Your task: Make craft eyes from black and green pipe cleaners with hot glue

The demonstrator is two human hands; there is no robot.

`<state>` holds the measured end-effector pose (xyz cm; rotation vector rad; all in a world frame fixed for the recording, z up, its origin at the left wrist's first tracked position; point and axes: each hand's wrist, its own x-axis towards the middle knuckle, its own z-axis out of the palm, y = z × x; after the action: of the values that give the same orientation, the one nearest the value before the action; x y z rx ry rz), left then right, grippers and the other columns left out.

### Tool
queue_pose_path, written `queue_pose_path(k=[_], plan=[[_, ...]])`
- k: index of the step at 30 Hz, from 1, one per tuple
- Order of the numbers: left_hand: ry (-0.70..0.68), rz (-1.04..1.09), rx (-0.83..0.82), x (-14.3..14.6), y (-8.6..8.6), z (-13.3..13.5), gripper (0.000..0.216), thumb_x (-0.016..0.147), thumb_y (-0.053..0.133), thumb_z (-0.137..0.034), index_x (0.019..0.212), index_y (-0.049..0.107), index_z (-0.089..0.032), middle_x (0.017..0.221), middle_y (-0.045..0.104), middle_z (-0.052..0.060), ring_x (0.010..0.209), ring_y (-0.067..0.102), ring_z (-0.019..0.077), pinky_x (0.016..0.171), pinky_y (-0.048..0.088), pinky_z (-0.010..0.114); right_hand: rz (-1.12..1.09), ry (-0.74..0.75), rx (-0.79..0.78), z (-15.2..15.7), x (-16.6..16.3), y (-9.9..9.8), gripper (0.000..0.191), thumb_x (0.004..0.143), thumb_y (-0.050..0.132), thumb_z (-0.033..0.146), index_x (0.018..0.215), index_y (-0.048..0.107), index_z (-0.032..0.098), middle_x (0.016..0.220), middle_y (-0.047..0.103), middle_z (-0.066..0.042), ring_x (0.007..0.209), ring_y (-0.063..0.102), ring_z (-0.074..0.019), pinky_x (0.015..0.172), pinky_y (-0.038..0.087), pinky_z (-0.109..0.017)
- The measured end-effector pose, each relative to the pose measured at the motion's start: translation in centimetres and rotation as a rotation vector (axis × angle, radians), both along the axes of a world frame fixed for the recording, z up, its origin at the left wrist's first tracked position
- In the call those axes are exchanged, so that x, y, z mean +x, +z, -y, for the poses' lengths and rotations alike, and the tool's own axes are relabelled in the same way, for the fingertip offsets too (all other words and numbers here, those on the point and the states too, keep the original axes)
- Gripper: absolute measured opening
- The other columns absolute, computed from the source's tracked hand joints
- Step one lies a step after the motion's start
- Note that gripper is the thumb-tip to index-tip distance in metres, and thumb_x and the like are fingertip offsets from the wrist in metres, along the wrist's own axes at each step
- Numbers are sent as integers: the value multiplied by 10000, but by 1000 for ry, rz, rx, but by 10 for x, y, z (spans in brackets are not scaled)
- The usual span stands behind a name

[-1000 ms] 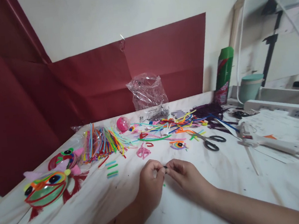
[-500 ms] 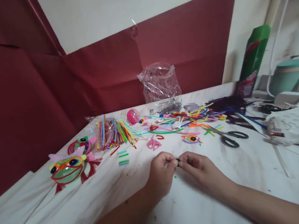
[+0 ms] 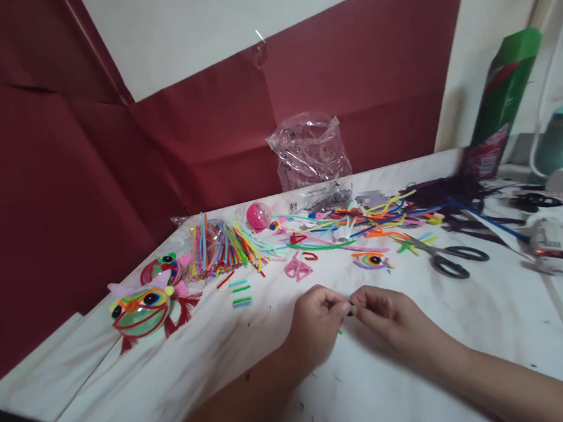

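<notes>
My left hand (image 3: 317,319) and my right hand (image 3: 389,312) meet fingertip to fingertip over the white table (image 3: 429,370). Both are pinched on a tiny dark piece (image 3: 350,306) between them, too small to name. A small green scrap (image 3: 340,331) lies on the table just under the hands. Beyond the hands lie a pink bent shape (image 3: 296,269), a coloured eye piece (image 3: 373,260) and a heap of coloured pipe cleaners (image 3: 343,226).
Black scissors (image 3: 450,262) lie to the right. A bundle of coloured sticks (image 3: 219,246) and two colourful fish figures (image 3: 143,306) sit at the left. A clear plastic bag (image 3: 309,149), a pink ball (image 3: 258,215), a green box (image 3: 504,100) and a glue gun (image 3: 547,247) stand farther back.
The view has swung a little to the left and down, so everything sits farther right in the frame. Both hands stay pinched together on the tiny piece.
</notes>
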<state>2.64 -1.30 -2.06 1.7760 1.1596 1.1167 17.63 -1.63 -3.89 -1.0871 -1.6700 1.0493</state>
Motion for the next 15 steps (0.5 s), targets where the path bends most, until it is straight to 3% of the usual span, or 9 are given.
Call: queue_pose_path(k=[7, 15], plan=[[44, -73, 100, 1, -3, 4, 94, 683, 503, -116, 600, 496, -157, 622, 504, -14, 610, 467, 114, 592, 363, 224, 104, 12, 38, 2, 3, -8, 232, 790, 446, 383, 665, 490, 193, 615, 478, 16, 586, 419, -128, 523, 346, -235], [32, -72, -63, 0, -4, 7, 76, 691, 573, -174, 622, 560, -145, 586, 500, -32, 541, 440, 85, 515, 341, 193, 305, 44, 137, -4, 12, -20, 272, 784, 465, 453, 703, 556, 210, 650, 584, -15, 636, 539, -164, 559, 421, -233]])
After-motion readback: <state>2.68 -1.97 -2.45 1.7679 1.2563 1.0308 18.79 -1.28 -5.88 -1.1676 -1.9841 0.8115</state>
